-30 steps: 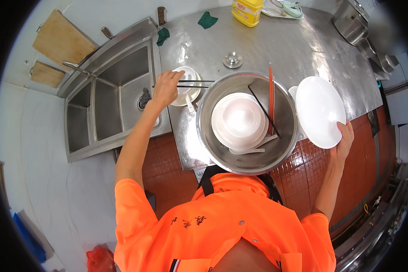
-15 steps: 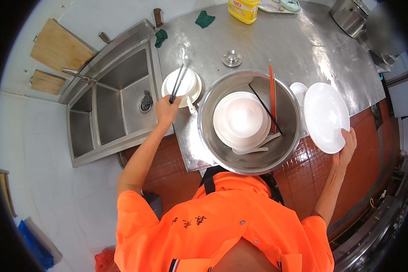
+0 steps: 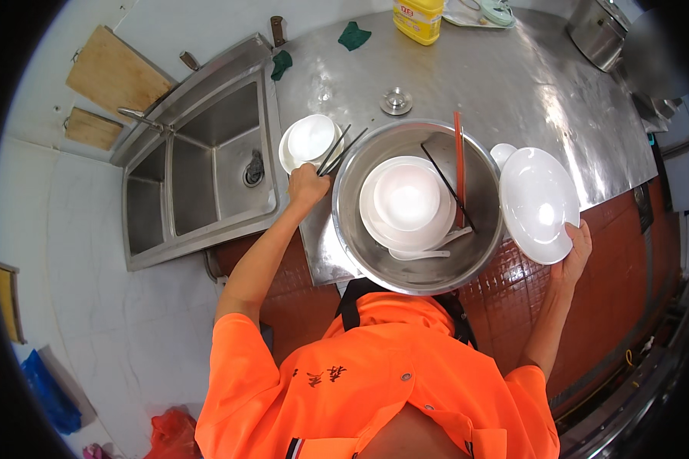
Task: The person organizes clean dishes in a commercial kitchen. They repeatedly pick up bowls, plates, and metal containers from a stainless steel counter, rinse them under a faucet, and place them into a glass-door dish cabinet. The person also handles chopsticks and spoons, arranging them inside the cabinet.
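Observation:
My left hand [image 3: 309, 185] is closed round a pair of black chopsticks [image 3: 348, 145], whose tips point up and right toward the basin. Just beyond that hand a small white bowl [image 3: 311, 138] sits on a white plate. In front of me stands a large steel basin [image 3: 343, 245]. Inside it, a white bowl [image 3: 407, 199] rests on stacked plates, with white spoons [image 3: 421, 254], red chopsticks [image 3: 459, 164] and a black chopstick [image 3: 439, 166] alongside. Right of the basin, my right hand [image 3: 577, 246] grips a white oval plate [image 3: 540, 199] by its near edge. It partly hides another white dish [image 3: 501, 154].
A steel sink [image 3: 222, 141] with a tap adjoins the steel table [image 3: 513, 84] on the left. A round metal lid [image 3: 396, 101], green cloths [image 3: 353, 36], a yellow jug [image 3: 419, 21] and a steel pot [image 3: 595, 34] stand or lie farther back. Cutting boards [image 3: 119, 73] lean against the wall.
In my left hand the chopsticks have swung from pointing away over the small bowl to pointing right. The oval plate in my right hand has moved slightly left, closer to the basin.

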{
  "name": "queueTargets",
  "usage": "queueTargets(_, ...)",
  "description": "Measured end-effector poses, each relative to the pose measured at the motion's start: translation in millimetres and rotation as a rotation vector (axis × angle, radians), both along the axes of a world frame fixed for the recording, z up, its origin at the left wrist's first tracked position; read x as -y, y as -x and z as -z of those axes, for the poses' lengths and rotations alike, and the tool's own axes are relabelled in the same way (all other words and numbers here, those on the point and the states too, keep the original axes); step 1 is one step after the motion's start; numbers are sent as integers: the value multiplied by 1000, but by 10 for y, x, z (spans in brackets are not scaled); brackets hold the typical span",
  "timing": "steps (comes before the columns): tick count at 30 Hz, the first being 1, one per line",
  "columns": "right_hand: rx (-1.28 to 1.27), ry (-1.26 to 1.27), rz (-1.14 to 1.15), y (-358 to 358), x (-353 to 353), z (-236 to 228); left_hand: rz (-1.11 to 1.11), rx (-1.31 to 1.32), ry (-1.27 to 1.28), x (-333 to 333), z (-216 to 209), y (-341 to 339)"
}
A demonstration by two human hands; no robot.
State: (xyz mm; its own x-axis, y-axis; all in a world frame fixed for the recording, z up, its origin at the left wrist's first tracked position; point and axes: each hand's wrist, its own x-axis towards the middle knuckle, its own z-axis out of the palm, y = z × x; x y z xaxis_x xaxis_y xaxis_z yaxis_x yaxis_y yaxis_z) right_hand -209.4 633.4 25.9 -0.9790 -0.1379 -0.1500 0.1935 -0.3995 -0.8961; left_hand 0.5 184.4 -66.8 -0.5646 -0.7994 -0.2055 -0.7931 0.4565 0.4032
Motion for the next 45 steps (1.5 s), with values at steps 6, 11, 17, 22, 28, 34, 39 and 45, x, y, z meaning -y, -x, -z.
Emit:
queueTargets(6, 5, -2, 27, -19, -52, 36, -15, -67, 6, 32, -26, -117)
queueTargets(11, 8, 7, -6, 1, -104, 99, -117, -168, 167, -1, -224, -171)
queueTargets(17, 6, -34, -2, -34, -99, 49, 367, -255, 422, 277, -293, -217)
queueTargets(22, 23, -53, -5, -76, -118, 19, 350, -108, 244, 433, -200, -106)
queueTargets(28, 15, -45, 0, -104, -97, -70, 389, -371, 285, 539, -165, -188)
queueTargets(34, 57, -50, -58, -105, 198, -303, 80, -723, 156, 500, -714, -227)
queueTargets(39, 22, -28, -350, 177, 603, -250, -256, -1089, -435, 60, -1178, -852)
queueTargets(45, 306, 91, -794, -118, 1669, -403, -503, -1630, -772, -569, -984, -1923)
